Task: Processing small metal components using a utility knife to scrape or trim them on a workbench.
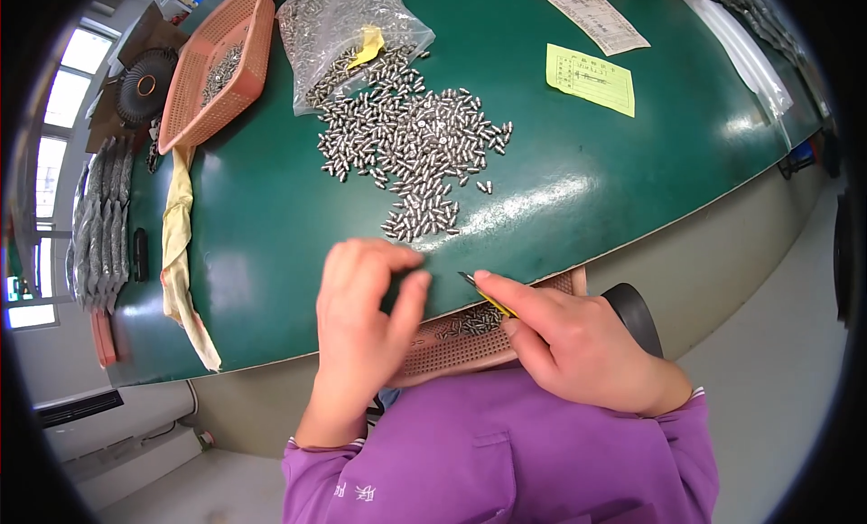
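Indoors, grey floor [759, 407] borders green table [262, 244]; right hand [573, 334] grips tool [495, 303], left hand [361, 294] loose.

I see small silver metal pieces [417, 143] heaped loosely on the tabletop [271, 244], a slim yellow-and-black tool [493, 302] slanting near its edge.

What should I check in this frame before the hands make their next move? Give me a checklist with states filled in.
1. Slim yellow tool gripped in the right hand: ok.
2. Left hand clear of the tool's dark tip: ok, apart.
3. Left hand empty: cannot tell, its curled fingers hide the palm.
4. Loose metal parts all in one pile: not ok, a couple lie apart at its right.
5. Lower pink basket at the table's near edge: ok, parts inside.
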The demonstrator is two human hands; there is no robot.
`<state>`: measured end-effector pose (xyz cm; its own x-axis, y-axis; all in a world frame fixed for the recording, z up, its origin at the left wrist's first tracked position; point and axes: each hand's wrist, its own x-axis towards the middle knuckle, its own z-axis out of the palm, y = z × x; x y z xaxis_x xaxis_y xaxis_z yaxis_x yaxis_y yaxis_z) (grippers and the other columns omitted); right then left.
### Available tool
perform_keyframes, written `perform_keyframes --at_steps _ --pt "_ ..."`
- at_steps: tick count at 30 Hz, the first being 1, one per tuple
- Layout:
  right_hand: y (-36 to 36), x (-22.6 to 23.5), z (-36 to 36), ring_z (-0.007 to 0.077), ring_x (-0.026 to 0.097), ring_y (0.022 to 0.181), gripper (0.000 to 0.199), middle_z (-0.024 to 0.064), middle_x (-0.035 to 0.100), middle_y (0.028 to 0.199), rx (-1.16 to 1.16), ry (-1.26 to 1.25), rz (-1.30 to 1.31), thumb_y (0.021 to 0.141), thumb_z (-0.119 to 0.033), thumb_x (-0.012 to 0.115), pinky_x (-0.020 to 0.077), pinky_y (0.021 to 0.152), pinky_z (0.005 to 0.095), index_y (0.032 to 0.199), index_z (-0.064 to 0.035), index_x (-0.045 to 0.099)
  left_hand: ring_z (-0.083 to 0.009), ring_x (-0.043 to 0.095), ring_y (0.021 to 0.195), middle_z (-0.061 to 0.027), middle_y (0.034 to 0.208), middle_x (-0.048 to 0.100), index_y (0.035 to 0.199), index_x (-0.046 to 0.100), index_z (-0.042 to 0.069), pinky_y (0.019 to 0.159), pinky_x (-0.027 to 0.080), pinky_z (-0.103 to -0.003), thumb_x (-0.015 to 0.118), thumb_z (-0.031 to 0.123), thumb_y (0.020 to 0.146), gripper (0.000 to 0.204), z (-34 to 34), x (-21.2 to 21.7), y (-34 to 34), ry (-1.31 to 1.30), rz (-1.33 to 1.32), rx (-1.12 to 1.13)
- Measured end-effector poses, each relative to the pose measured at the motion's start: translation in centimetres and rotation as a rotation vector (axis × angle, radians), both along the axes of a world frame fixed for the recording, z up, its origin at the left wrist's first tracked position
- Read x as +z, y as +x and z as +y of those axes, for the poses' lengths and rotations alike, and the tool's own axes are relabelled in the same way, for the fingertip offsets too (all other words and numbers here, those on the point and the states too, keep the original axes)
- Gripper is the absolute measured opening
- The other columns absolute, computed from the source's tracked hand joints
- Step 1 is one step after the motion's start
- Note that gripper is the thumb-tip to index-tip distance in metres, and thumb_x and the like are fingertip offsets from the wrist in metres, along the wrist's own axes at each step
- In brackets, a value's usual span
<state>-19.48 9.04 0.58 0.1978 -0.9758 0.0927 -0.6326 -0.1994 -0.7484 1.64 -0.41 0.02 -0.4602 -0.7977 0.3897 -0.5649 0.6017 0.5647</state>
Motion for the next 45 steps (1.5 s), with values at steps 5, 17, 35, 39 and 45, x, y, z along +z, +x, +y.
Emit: perform_keyframes --at_steps 5,17,35,39,45 --pt "0.2 0.1 0.0 0.03 0.069 0.076 0.052 0.0123 0.069 0.089 -0.007 -0.002 0.002 0.091 -0.007 0.063 0.0569 0.068 0.0406 0.142 -0.0095 0.055 -0.0297 0.06 0.085 -0.0095 0.09 0.062 0.091 0.064 0.004 0.074 0.049 -0.04 0.076 -0.002 0.077 0.019 -1.3 -1.1 -0.5 -0.087 -0.055 0.146" --pt "0.8 0.0 0.0 0.0255 0.069 0.072 0.053 0.0091 0.069 0.087 -0.043 -0.071 0.045 0.088 -0.004 0.065 0.0549 0.062 0.0381 0.14 -0.0116 0.059 -0.0293 0.06 0.088 -0.0084 0.091 0.062 0.091 0.066 0.005 0.077 0.049 -0.04 0.07 -0.006 0.079 0.016 0.0 0.0 -0.1 0.074 -0.034 -0.08" --pt "1.0 -0.1 -0.4 0.027 0.067 0.063 0.052 0.0103 0.066 0.082 -0.004 -0.142 0.088 0.087 -0.008 0.067 0.0564 0.057 0.0385 0.138 -0.0057 0.057 -0.0293 0.059 0.09 -0.0092 0.096 0.061 0.095 0.068 0.006 0.077 0.049 -0.039 0.071 -0.006 0.078 0.021 0.3 -0.6 -0.4 0.039 -0.001 -0.058" --pt "0.9 0.0 -0.2 0.0271 0.067 0.061 0.052 0.0102 0.065 0.08 0.001 -0.133 0.092 0.087 -0.009 0.067 0.0564 0.056 0.0387 0.138 -0.0058 0.057 -0.0303 0.059 0.091 -0.0097 0.098 0.062 0.099 0.067 0.004 0.078 0.049 -0.039 0.075 -0.004 0.077 0.024 1.0 -0.7 0.2 0.022 -0.015 -0.002" --pt "0.9 -0.1 -0.2 0.0263 0.068 0.061 0.052 0.01 0.065 0.08 0.001 -0.148 0.11 0.086 -0.009 0.068 0.0562 0.056 0.0382 0.137 -0.0054 0.058 -0.0298 0.059 0.087 -0.0092 0.094 0.061 0.096 0.067 0.005 0.076 0.048 -0.04 0.076 -0.001 0.076 0.023 0.9 -0.2 -0.4 0.015 -0.039 -0.059"
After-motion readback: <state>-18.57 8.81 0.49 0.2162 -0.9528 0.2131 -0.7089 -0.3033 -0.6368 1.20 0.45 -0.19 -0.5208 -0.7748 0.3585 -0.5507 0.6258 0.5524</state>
